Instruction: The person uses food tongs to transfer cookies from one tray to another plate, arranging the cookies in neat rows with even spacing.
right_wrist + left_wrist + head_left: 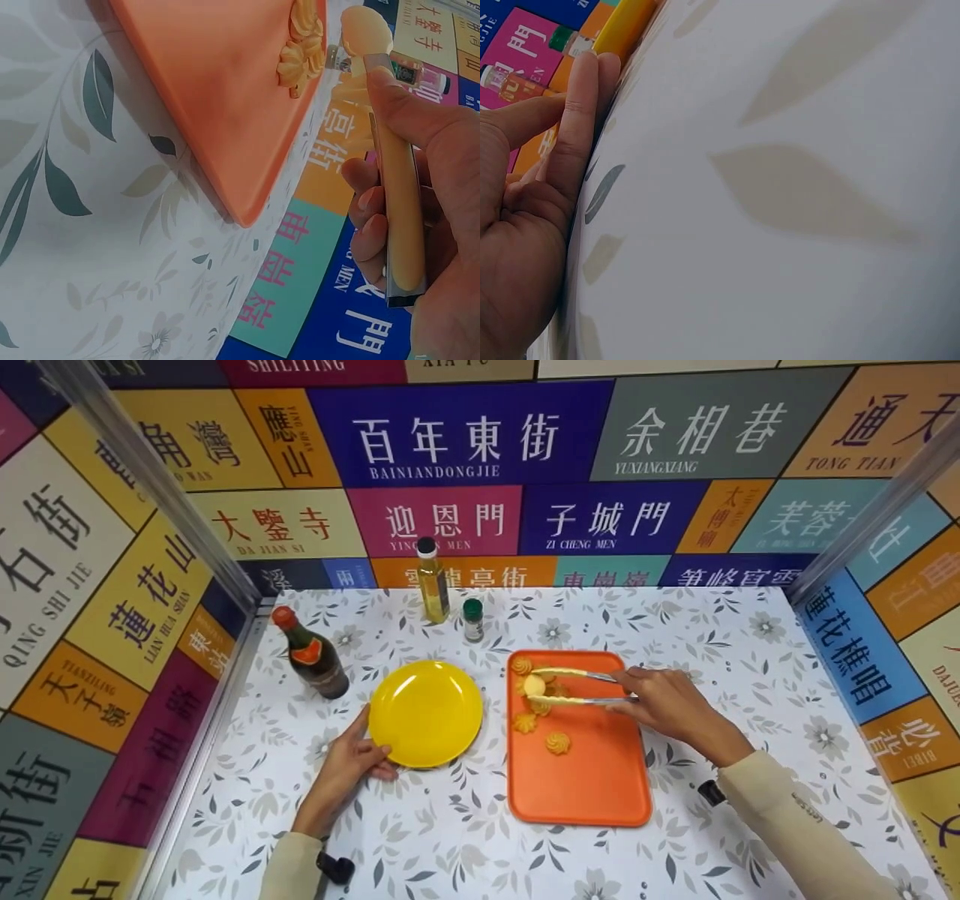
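My right hand [660,701] grips a pair of metal tongs [574,687] over the far end of the orange tray [592,787]. The tong tips hold a pale round cookie [534,685]. Several swirled cookies [557,743] lie on the tray around it. In the right wrist view my fingers [375,225] curl round the tong handle [401,217], with the tray [217,90] and cookies [300,52] beyond. My left hand [352,757] rests on the table, fingers straight, touching the near left rim of the empty yellow plate [426,712]. The left wrist view shows those fingers [581,112] against the plate edge [622,26].
A dark bottle with a red cap [311,654] stands left of the plate. An oil bottle [433,581] and a small green-capped jar [472,620] stand at the back. Metal posts and sign-covered walls enclose the leaf-patterned table [450,840].
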`<state>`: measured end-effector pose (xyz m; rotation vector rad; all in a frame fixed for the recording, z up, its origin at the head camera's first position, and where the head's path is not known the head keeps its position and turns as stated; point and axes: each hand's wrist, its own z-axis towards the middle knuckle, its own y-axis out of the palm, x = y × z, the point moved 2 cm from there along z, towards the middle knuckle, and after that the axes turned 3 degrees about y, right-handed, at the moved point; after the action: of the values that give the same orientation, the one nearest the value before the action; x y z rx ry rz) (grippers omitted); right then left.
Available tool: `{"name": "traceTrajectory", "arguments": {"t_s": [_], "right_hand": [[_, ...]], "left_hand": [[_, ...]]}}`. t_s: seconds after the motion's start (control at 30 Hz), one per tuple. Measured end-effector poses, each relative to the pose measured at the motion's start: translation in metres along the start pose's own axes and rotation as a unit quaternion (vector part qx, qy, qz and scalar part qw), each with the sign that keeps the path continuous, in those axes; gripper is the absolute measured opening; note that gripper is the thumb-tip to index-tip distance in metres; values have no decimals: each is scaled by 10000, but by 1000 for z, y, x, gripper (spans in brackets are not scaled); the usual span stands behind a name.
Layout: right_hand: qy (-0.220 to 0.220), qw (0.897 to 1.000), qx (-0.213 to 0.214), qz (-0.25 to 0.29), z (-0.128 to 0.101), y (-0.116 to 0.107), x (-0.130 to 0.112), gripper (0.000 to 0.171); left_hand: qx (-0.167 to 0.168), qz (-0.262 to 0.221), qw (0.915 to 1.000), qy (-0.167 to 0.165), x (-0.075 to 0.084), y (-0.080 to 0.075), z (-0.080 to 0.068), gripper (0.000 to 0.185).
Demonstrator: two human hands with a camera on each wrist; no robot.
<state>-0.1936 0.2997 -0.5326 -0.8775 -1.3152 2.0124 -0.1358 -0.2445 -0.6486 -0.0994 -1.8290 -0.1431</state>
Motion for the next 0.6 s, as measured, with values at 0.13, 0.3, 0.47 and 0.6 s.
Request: {"name": "traceTrajectory", "arguments": {"t_s": [0.13, 0.3, 0.47, 0.6], "right_hand": [[33, 10000, -42, 41, 2, 0, -1, 46], [56, 9999, -78, 99, 5, 1, -4, 44], [34, 9998, -96, 168, 9, 3, -6, 46], [20, 9998, -88, 186, 13, 3, -9, 46]], "left_hand": [[39, 12, 10000, -87, 0, 0, 1, 96], [74, 33, 9999, -113, 0, 0, 2, 96], [65, 59, 9999, -61, 0, 0, 1, 95], [21, 115, 9999, -16, 0, -1, 0, 96]]}}
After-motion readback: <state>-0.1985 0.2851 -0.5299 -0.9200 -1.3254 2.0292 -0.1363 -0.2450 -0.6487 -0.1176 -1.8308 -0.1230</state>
